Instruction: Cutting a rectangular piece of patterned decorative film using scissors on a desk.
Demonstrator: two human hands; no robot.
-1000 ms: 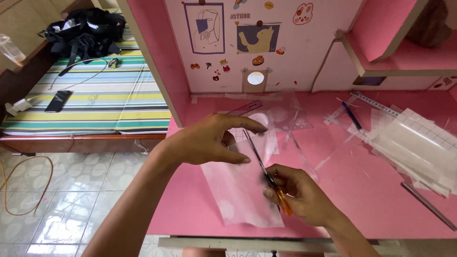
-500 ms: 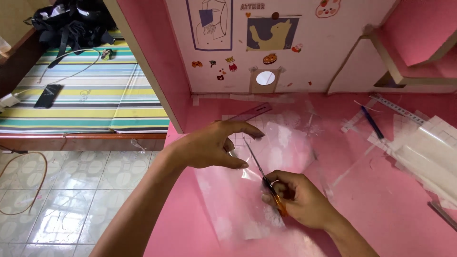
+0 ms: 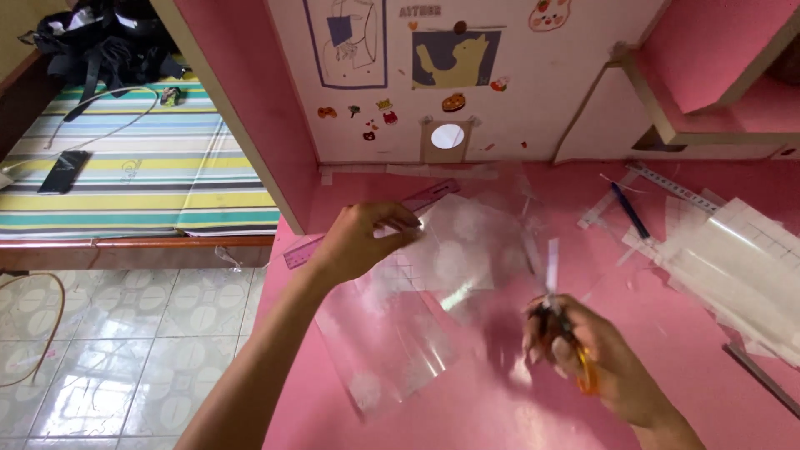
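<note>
Clear plastic sheet (image 3: 400, 325) is lifted off the pink bench (image 3: 500, 417) at its upper edge, w/ other clear pieces lying nearby; how much cutting is left can't be judged. Left hand (image 3: 358, 242) pinches the sheet's top edge, fingers closed on it. Right hand (image 3: 596, 362) is wrapped tight round orange-handled scissors (image 3: 567, 333), blades up, blurred.

Clear sheet (image 3: 433, 275) between 2 hands

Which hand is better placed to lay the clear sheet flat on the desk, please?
Left, probably: the left hand already pinches the sheet by its top edge, while the right hand holds scissors.
</note>
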